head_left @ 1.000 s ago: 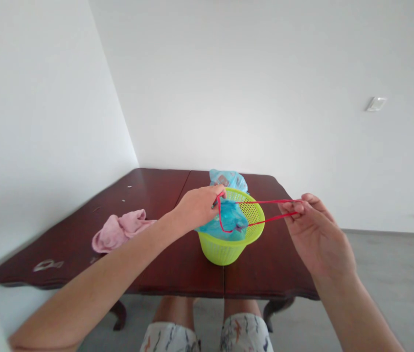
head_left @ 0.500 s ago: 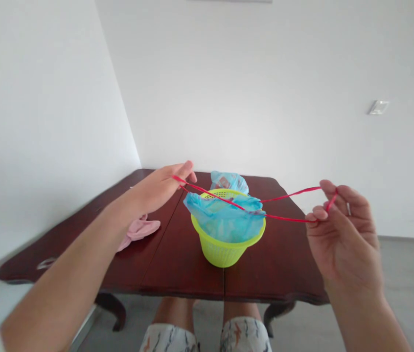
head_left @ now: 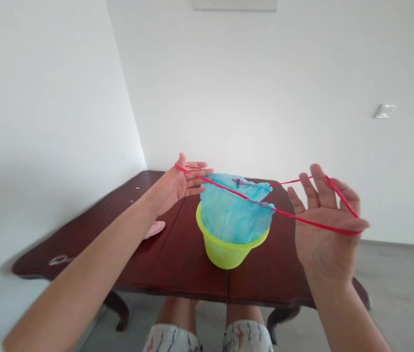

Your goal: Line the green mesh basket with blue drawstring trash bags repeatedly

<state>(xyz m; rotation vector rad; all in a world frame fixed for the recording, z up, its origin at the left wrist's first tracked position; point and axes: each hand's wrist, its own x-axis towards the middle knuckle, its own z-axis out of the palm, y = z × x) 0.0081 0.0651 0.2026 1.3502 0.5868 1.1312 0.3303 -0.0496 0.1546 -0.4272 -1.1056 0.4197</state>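
A translucent blue plastic drawstring bag (head_left: 229, 215) stands partly in a yellow-green basket (head_left: 227, 255), its upper part raised above the rim. Its red drawstring (head_left: 302, 220) stretches taut to both sides in two strands. On the left, the loop passes round the thumb of my left hand (head_left: 175, 186), whose fingers are spread and point towards the bag. Across from it, my right hand (head_left: 328, 220) is open, palm towards me, with the loop running over its thumb and behind its fingers. Neither hand pinches the string.
The basket stands on a dark red-brown wooden table (head_left: 188, 274). Pink cloth (head_left: 154, 229) lies at the left, partly behind my left arm. A small pale loop-shaped item (head_left: 58, 260) is near the left edge. Walls (head_left: 63, 98) border the table behind and at left.
The bag has been pulled up higher out of the basket. My right hand has gone from gripping the drawstring to spread fingers inside its loop. My left fingers have spread too.
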